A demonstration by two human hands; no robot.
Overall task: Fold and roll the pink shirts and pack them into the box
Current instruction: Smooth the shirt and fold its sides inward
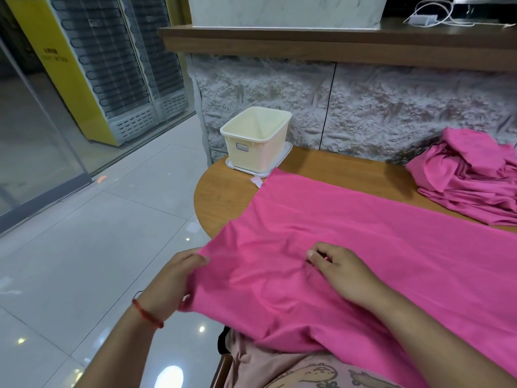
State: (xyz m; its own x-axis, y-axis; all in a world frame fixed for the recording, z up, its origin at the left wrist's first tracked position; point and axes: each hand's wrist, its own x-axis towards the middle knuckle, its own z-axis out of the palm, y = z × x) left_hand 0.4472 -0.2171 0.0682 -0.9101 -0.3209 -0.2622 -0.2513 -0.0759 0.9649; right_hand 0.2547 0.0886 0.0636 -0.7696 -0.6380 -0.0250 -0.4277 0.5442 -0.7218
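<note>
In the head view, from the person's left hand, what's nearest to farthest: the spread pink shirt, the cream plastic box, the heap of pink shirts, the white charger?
1. Spread pink shirt: the left hand grips its near edge.
2. Cream plastic box: far left corner of the table.
3. Heap of pink shirts: table's far right.
4. White charger: on the upper shelf, beyond everything.

The small label [242, 147] on the cream box [260, 141] and the dark characters on the far-left yellow panel [53, 56] are too blurred to read.
</note>
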